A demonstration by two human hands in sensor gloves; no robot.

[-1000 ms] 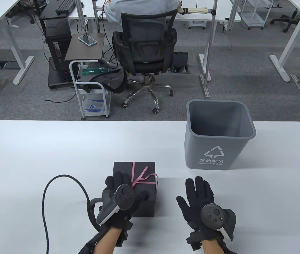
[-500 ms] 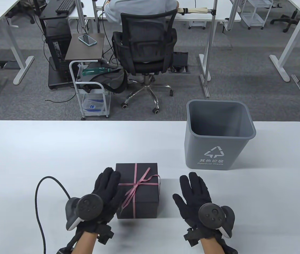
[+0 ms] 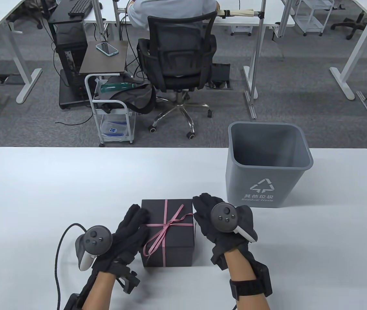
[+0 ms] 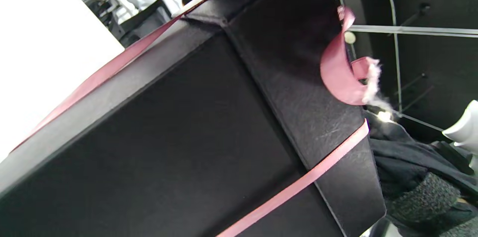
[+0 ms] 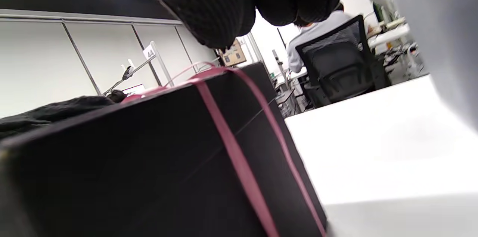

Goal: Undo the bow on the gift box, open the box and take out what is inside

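A black gift box tied with a pink ribbon bow sits near the table's front edge, lid on. My left hand lies against the box's left side with straight fingers. My right hand is at the box's right side, fingers extended near the top edge. The left wrist view shows the black gift box close up with the ribbon crossing it and curling at one end. In the right wrist view the box and its ribbon fill the lower left below my fingers.
A grey waste bin stands on the table to the back right of the box. A black cable loops on the table left of my left hand. Beyond the table are an office chair with a seated person and a small cart.
My right hand has moved left and forward from the open table to the box's right side. My left hand stays against the box's left side, its wrist shifted slightly right.
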